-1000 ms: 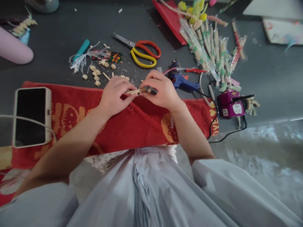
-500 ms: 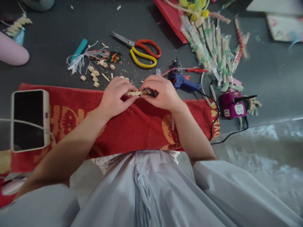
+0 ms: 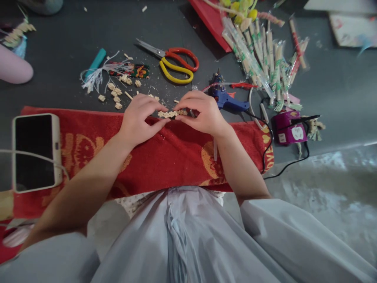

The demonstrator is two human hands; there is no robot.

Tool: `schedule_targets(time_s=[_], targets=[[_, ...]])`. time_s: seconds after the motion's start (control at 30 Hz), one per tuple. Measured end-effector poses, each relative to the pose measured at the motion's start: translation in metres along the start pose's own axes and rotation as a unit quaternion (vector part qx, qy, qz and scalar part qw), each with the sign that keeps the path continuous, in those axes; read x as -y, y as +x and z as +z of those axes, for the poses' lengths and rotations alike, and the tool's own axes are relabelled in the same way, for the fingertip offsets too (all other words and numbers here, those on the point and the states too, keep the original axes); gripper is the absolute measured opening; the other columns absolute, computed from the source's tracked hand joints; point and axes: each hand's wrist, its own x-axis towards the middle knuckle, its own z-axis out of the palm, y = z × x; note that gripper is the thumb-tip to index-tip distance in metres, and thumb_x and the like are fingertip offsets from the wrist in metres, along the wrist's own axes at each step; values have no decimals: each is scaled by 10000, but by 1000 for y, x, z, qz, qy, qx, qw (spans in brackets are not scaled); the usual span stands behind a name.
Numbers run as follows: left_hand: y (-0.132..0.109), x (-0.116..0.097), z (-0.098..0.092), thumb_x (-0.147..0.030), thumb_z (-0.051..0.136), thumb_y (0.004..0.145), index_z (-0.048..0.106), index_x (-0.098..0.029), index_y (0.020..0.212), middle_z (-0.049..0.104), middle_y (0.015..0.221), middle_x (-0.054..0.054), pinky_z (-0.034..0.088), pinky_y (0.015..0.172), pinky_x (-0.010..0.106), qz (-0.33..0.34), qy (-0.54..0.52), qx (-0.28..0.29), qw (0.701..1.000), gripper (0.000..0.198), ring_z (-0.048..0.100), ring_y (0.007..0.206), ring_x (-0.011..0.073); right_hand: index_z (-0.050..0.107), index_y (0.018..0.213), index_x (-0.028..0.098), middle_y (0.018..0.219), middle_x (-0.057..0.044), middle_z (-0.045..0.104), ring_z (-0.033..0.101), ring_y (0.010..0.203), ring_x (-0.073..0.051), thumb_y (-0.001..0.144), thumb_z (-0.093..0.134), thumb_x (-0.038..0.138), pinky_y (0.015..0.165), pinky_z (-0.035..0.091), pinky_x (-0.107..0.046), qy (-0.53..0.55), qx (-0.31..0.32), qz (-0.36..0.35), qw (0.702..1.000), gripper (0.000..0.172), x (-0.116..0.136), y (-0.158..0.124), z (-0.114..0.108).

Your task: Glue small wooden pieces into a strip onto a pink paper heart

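Both hands meet over the far edge of a red towel (image 3: 165,157) and pinch a short strip covered with small cream-coloured beads (image 3: 169,114). My left hand (image 3: 138,120) grips its left end with fingers curled. My right hand (image 3: 202,114) pinches the right end, where a dark clip-like end shows between the fingers. Loose cream bits (image 3: 118,92) lie on the dark table just beyond my left hand.
A blue glue gun (image 3: 228,101) lies beside my right hand, its black cord running to a purple socket block (image 3: 288,127). Red-and-yellow scissors (image 3: 176,65), wrapped sticks (image 3: 262,59), a teal tube (image 3: 96,62), white threads and a phone (image 3: 33,151) on a cable surround the work.
The view has shifted slightly, and the hands with the beaded strip sit a little nearer. More of the strip shows between the fingers, and the dark end is more covered.
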Motion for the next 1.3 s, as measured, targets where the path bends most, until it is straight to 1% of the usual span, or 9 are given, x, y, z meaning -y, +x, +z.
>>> schedule_targets(time_s=[0.17,0.33,0.43,0.7,0.83,0.97,1.13,1.2,1.3], targets=[[-1,5,3,-531,694,1052,765,-283,1089,811,1144,68,585,1085,510,4,-18,11,1000,261,742,1133,298,828,1141,236,1090,-74,803,726,1048,-236,1049,709,490,1014,555,-424,4,-2,-5,1000,296,-5,0,1],[-1,8,3,-549,703,1055,773,-282,1080,818,1111,65,593,1065,496,10,-19,11,1000,277,753,1106,293,830,1147,236,1100,-59,807,717,1058,-236,1018,727,352,1005,551,-419,-7,13,9,1000,201,-5,-1,-1],[-1,8,2,-546,699,1060,776,-292,1082,820,1095,62,595,1055,501,5,-22,24,999,266,753,1099,298,830,1125,241,1098,-57,800,709,1058,-240,1010,689,271,997,546,-418,-19,27,25,999,185,1,-2,-4],[-5,3,1,-475,687,1048,778,-285,1138,818,1142,62,593,1073,492,-13,-19,51,998,229,737,1149,307,815,1017,219,1034,-78,787,698,1039,-266,1014,649,231,924,526,-415,-72,75,52,993,167,21,-4,-11],[-6,1,1,-433,678,1028,779,-277,1120,809,1117,56,570,1109,525,-20,-8,66,998,208,726,1162,318,809,1022,222,1036,-80,793,689,1037,-265,1024,614,207,913,521,-408,-97,86,59,990,196,27,-5,-11],[-5,-3,-1,-409,663,1022,775,-288,1102,802,1089,46,563,1110,537,-16,-3,65,998,183,719,1155,320,808,1030,213,1029,-88,795,685,1027,-268,1031,568,176,911,521,-412,-120,88,70,986,242,29,-6,-10],[-7,0,-6,-439,701,1005,776,-320,1102,791,1090,56,551,1097,593,-28,7,71,997,170,688,1201,354,800,1011,217,1019,-89,784,667,1017,-265,1028,567,172,908,514,-408,-116,89,75,986,238,27,-6,-10],[-8,1,-6,-453,737,983,777,-332,1088,784,1088,60,545,1080,623,-30,21,67,997,165,670,1212,370,797,1010,220,1013,-87,779,661,1010,-260,1029,567,176,907,508,-404,-109,93,77,987,235,27,-6,-10],[-10,2,-4,-438,740,981,773,-345,1062,776,1075,56,543,1068,643,-34,41,49,997,127,659,1202,365,798,1013,216,1013,-87,778,660,1011,-259,1031,562,179,909,505,-404,-103,95,81,987,240,27,-6,-10]])
